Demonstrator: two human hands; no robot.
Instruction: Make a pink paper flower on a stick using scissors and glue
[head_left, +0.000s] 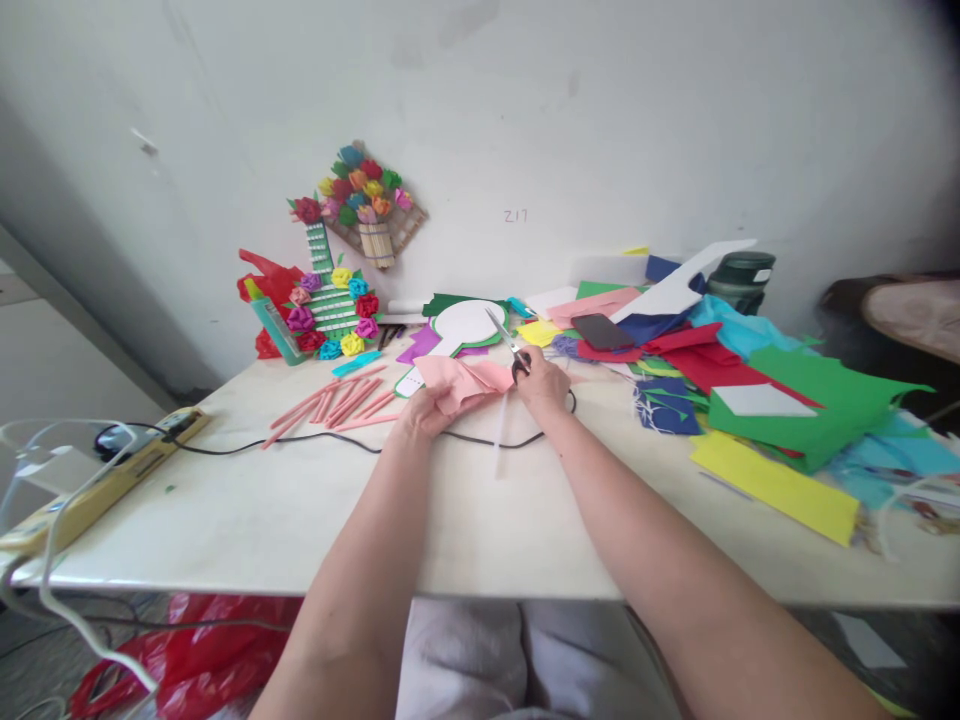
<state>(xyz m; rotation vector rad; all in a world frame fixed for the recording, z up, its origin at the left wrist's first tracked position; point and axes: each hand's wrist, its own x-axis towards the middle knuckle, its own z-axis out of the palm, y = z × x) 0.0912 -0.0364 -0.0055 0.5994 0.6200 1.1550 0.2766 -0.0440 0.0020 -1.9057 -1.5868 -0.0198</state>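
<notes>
My left hand (426, 408) is closed on the left part of a folded pink sheet (465, 383), which looks like paper or felt. Close to the sheet's right end, my right hand (541, 380) grips a pair of scissors (510, 340) by its dark handle, the blades pointing up and away to the left. Left of my left hand lie several thin pink rolls (349, 402). Behind the sheet rests a white, green-edged cutout (469, 322) with a rounded head and a long neck. A pale translucent stick (498, 445) lies below the scissors.
Coloured sheets (780, 400) and a phone (602, 332) cover the right side. A flower-covered guitar shape (330, 300) and a glue bottle (274, 322) stand at back left. A black cable (300, 437) crosses the table to a power strip (112, 480). A dark green jar (741, 280) stands at back right.
</notes>
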